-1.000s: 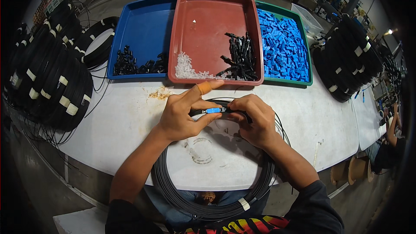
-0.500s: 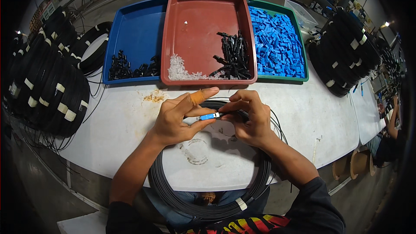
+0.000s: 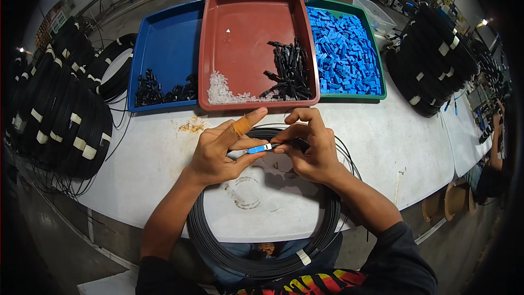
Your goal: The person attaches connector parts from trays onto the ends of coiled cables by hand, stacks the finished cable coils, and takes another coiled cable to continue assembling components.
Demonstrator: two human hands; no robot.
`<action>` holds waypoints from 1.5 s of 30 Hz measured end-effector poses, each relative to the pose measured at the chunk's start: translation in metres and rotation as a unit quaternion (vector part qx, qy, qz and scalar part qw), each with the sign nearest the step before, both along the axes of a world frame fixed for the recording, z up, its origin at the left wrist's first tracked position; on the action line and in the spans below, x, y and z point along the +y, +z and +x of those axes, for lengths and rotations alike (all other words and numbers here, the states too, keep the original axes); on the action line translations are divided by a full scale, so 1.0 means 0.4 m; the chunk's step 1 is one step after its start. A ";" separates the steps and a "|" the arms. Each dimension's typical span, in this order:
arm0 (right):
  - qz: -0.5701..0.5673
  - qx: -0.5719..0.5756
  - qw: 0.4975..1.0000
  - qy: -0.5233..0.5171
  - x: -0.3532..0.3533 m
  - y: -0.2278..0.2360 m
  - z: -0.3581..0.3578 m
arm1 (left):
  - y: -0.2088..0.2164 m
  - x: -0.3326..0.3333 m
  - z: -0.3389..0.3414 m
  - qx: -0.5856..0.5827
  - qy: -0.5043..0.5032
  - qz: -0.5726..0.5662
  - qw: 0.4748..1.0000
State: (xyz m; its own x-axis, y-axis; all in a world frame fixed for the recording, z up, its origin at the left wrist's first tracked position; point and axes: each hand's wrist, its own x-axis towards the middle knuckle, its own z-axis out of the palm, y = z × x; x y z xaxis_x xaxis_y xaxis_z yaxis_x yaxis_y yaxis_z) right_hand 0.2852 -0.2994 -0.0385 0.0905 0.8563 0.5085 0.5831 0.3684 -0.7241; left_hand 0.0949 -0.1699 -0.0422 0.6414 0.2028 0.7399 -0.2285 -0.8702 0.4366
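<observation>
Between thumb and fingers, my left hand [image 3: 217, 152] pinches a small blue fibre-optic connector [image 3: 255, 149] with a white end on its right side. An orange-brown wrap covers part of the raised left index finger. My right hand [image 3: 317, 155] closes its thumb and fingers on the black cable [image 3: 277, 145] right beside the connector's white end; its fingertips are partly hidden. Beneath both hands lies a large coil of black cable [image 3: 203, 221], bound by a white tape band, reaching over the table's near edge toward my lap.
Across the white table [image 3: 142, 164] stand a blue tray [image 3: 169, 35] with black parts, a red tray [image 3: 248, 27] with clear and black pieces, and a green tray [image 3: 381, 84] of blue pieces. Stacked cable coils [image 3: 60, 114] rise at left, more coils [image 3: 428, 65] at right.
The connector has shifted slightly left and tilted a little, its white end higher. Both hands keep their grips. The trays sit slightly further left in the picture.
</observation>
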 end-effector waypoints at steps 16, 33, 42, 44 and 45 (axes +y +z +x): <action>-0.080 0.070 0.994 0.014 -0.001 0.001 -0.002 | 0.026 -0.015 0.003 0.002 -0.006 0.051 0.999; -0.032 0.028 0.998 0.054 0.012 -0.013 0.007 | 0.026 -0.014 0.013 0.005 -0.024 0.227 0.974; -0.049 -0.034 0.997 0.044 0.009 0.002 0.003 | 0.009 0.014 -0.005 0.013 -0.018 0.163 0.986; 0.016 -0.174 0.984 -0.022 0.002 0.033 0.006 | 0.011 0.012 -0.004 0.023 -0.012 0.115 0.993; -0.020 -0.198 0.980 -0.018 0.004 0.032 0.025 | 0.011 0.014 -0.011 0.048 0.014 0.124 0.991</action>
State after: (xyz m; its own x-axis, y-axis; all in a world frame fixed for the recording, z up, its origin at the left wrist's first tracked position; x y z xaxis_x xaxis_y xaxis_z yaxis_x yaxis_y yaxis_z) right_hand 0.2951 -0.2978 -0.0258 -0.0763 0.8759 0.4764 0.8333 0.3184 -0.4519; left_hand 0.0904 -0.1642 -0.0376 0.7082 0.0414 0.7048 -0.1697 -0.9590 0.2268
